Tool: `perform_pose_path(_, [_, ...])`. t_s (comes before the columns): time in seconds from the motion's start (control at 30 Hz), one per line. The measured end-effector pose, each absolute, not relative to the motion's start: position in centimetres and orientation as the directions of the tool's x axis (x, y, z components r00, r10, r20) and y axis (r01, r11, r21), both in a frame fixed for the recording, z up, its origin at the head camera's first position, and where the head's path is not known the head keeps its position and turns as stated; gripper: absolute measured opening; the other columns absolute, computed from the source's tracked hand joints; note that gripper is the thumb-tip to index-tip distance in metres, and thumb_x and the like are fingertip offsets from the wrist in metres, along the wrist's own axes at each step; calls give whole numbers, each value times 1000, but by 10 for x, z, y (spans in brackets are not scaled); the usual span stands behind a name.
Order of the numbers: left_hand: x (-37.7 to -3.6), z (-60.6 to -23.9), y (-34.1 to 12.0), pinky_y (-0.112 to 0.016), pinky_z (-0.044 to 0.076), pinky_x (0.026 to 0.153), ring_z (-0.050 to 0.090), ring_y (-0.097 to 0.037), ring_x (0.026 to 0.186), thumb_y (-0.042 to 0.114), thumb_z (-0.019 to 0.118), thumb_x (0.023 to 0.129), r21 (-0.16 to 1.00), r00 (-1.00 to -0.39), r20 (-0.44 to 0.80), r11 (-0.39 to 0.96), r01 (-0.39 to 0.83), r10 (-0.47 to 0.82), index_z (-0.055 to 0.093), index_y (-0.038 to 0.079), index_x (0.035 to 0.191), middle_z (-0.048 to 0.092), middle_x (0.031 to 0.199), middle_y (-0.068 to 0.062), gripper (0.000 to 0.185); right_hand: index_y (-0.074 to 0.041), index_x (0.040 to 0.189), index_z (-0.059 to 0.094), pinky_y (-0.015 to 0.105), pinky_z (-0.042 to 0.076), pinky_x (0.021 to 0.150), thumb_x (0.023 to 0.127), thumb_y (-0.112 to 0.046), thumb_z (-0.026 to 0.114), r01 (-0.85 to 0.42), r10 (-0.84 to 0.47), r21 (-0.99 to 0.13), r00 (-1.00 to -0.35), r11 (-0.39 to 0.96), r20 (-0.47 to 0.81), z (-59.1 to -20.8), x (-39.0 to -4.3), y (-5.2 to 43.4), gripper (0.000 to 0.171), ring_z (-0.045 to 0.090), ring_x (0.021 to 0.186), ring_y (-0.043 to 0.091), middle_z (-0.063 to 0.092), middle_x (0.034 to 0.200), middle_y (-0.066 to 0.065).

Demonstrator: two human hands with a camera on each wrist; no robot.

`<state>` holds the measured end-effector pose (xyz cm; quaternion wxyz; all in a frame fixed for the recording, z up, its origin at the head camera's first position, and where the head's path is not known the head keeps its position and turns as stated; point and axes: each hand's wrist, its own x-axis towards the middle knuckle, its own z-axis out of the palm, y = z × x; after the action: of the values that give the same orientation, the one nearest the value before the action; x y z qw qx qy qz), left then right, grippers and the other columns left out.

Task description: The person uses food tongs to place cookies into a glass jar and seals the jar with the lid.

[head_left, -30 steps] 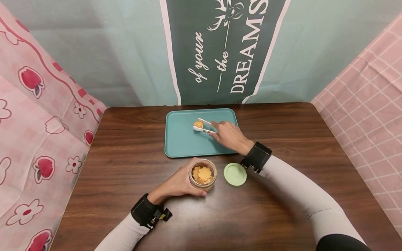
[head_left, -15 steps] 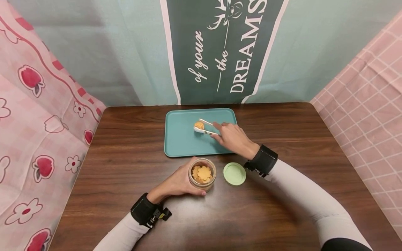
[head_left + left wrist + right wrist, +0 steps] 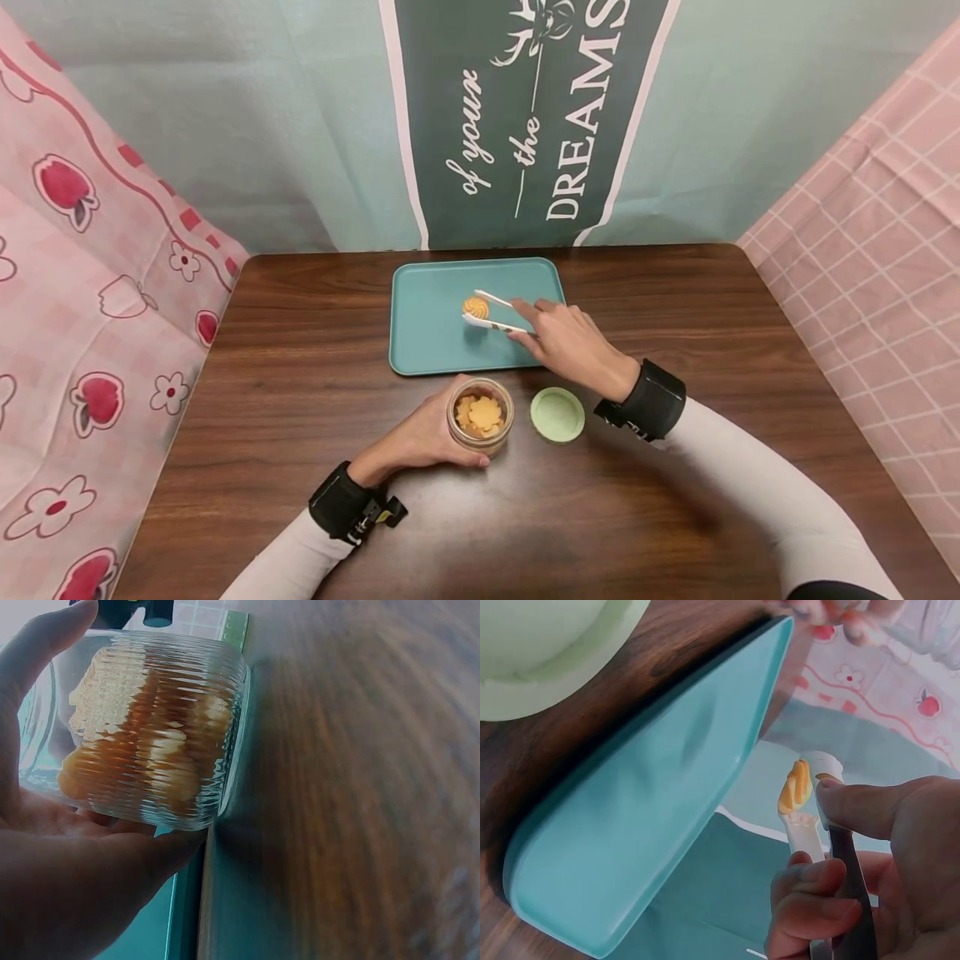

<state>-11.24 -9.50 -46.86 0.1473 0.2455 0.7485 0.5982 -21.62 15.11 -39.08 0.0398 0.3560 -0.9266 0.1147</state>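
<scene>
My left hand [image 3: 420, 437] [image 3: 67, 877] grips a ribbed glass jar [image 3: 480, 415] [image 3: 154, 739] that stands on the table with several flower-shaped cookies inside. My right hand [image 3: 572, 343] [image 3: 870, 877] holds white tongs [image 3: 497, 312] [image 3: 810, 817] over the teal tray [image 3: 435, 333] [image 3: 652, 802]. The tong tips pinch a swirl cookie [image 3: 476, 307] [image 3: 795, 787], which sits at or just above the tray surface.
A pale green lid [image 3: 557, 415] [image 3: 547, 645] lies on the dark wooden table [image 3: 300, 367] just right of the jar. Pink patterned cloths hang on both sides, and a green banner hangs behind the tray.
My right hand has drawn back slightly toward me and to the right, with the tongs still closed on the swirl cookie. The left hand and jar have stayed put.
</scene>
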Motion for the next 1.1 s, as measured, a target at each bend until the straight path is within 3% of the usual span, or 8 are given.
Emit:
perform_pose_path(0.37, [-113, -467, -94, -35, 43, 116, 58, -17, 128, 11, 100, 68, 970, -838, 56, 170, 175, 543, 50, 16, 145, 63, 138, 2, 92, -6, 143, 60, 33, 39, 44, 102, -31, 73, -687, -658, -176, -727, 705, 199, -377, -200, 159, 50, 48, 51, 18, 57, 82, 7])
perform_pose_path(0.87, [-113, -466, -95, -34, 42, 117, 58, -17, 128, 12, 101, 68, 970, -842, 54, 173, 173, 537, 51, 20, 143, 62, 138, 4, 91, -6, 144, 60, 25, 34, 44, 102, -30, 73, -731, -695, -201, -682, 652, 226, -359, -173, 165, 51, 40, 49, 10, 56, 84, 6])
perform_pose_path(1.1, [-112, -464, -95, -35, 44, 116, 59, -16, 127, 11, 101, 67, 969, -847, 40, 186, 162, 530, 50, 20, 144, 63, 137, 4, 92, -5, 145, 60, 23, 27, 45, 101, -30, 75, -752, -709, -183, -659, 634, 251, -350, -161, 170, 54, 36, 49, 8, 55, 82, 6])
